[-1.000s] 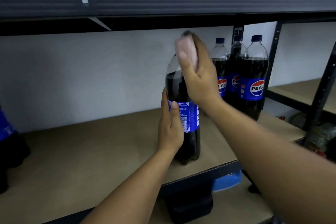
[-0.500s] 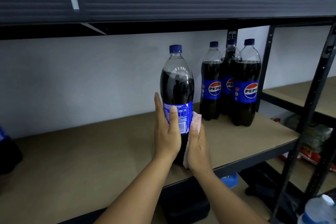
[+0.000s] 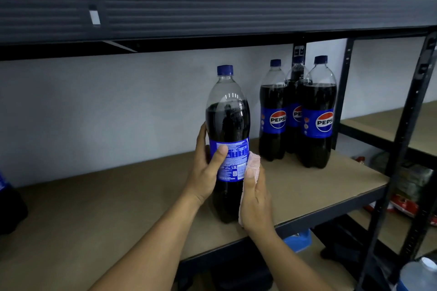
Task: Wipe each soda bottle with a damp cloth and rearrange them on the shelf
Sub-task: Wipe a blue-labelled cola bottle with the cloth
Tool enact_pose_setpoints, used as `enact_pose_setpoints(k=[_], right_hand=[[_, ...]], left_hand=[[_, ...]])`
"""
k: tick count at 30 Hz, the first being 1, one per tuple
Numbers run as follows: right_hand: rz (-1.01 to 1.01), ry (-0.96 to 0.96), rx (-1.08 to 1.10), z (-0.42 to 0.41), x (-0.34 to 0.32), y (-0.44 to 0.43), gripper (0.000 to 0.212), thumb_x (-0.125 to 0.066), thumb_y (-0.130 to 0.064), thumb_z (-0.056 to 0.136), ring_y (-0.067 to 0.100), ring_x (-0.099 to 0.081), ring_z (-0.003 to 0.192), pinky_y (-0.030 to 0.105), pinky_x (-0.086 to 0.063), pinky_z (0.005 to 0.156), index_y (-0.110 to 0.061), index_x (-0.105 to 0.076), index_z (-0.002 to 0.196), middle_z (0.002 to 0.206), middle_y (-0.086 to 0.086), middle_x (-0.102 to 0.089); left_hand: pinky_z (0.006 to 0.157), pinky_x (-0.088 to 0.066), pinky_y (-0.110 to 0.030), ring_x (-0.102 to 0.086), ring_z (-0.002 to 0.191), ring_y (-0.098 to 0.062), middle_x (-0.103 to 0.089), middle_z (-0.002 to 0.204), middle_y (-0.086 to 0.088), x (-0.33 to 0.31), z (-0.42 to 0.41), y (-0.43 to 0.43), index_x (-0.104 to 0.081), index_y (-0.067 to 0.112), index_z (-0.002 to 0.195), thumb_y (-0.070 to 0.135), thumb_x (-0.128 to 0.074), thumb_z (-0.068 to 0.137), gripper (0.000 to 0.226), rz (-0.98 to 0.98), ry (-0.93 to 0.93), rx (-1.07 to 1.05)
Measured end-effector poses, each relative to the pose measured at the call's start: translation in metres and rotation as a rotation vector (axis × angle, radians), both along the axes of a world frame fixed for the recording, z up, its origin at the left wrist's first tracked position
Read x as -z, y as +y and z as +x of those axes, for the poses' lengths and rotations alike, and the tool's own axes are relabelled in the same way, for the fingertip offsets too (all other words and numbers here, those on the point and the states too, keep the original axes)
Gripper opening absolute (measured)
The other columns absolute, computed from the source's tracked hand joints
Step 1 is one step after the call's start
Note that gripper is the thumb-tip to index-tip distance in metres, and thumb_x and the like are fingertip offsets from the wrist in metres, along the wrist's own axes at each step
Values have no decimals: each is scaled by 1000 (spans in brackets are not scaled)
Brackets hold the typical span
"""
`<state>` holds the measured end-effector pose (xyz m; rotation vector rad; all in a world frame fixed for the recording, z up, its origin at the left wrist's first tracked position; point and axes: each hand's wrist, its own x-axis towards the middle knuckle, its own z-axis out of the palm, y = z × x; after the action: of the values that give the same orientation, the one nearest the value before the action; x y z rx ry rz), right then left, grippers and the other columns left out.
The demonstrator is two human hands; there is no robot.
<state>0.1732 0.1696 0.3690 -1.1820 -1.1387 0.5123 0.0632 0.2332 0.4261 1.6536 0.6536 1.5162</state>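
Observation:
A tall Pepsi bottle (image 3: 227,123) with a blue cap stands upright near the front of the brown shelf board (image 3: 118,208). My left hand (image 3: 205,172) grips it around the blue label, thumb across the front. My right hand (image 3: 255,203) presses a pink cloth (image 3: 252,165) flat against the bottle's lower right side. Three more Pepsi bottles (image 3: 316,113) stand together at the back right of the same shelf.
The upper shelf beam (image 3: 212,16) runs low overhead. Black uprights (image 3: 409,149) frame the right end. A dark bottle (image 3: 9,205) sits at the far left edge. Below are a blue object (image 3: 298,240), red packets (image 3: 404,205) and a clear bottle (image 3: 418,276).
My right hand swept the cloth down from the bottle's neck to its lower right side, uncovering the cap. My left hand kept its grip on the label.

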Motion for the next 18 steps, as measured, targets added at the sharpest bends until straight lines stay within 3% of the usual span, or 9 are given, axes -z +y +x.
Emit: enact_pose_setpoints(k=[3,5,8,11,14,18], right_hand=[[37,-27,-1,0,3,-1,75,-20,-85,95,-2,-44,143,40,-39,121,-48,-31,160,157,-21,-48],[52,-45,-11,-2,1,-4,78,-20,-90,91,-9,-32,149,34,-31,126,-53,-23,160,164,-24,-36],[96,-50,-47,-2,-12,-3,93,-21,-97,85,-15,-21,150,28,-23,129,-45,-19,162,167,-26,-25],[171,-52,-35,-1,-61,9,89,-26,-90,92,0,-38,150,38,-34,125,-38,-29,164,165,-13,-41],[261,-154,-20,4,-143,27,65,-37,-69,104,5,-49,136,31,-42,112,-35,-39,159,155,-9,-52],[369,-268,-10,10,-185,41,55,-36,-61,106,10,-59,126,37,-51,105,-31,-50,151,140,-6,-63]], left_hand=[[108,-45,-24,-55,137,-9,-57,148,20,-1,7,-6,-31,26,159,72,-68,85,94,64,11,-58],[110,-41,-19,-49,142,-4,-50,152,26,1,10,-12,-26,23,162,75,-63,87,99,86,-11,-87],[111,-32,-9,-39,145,7,-39,153,40,5,14,-17,-21,19,165,82,-46,91,100,149,-8,-177],[111,-31,-9,-36,145,10,-35,156,40,6,17,-16,-21,26,165,83,-32,94,92,165,6,-224],[117,-35,-21,-38,147,2,-37,162,25,11,17,-11,-20,29,166,70,-36,100,79,115,-12,-230],[112,-36,-14,-40,143,9,-38,155,39,13,17,-12,-19,31,165,62,-37,99,75,101,5,-239]])
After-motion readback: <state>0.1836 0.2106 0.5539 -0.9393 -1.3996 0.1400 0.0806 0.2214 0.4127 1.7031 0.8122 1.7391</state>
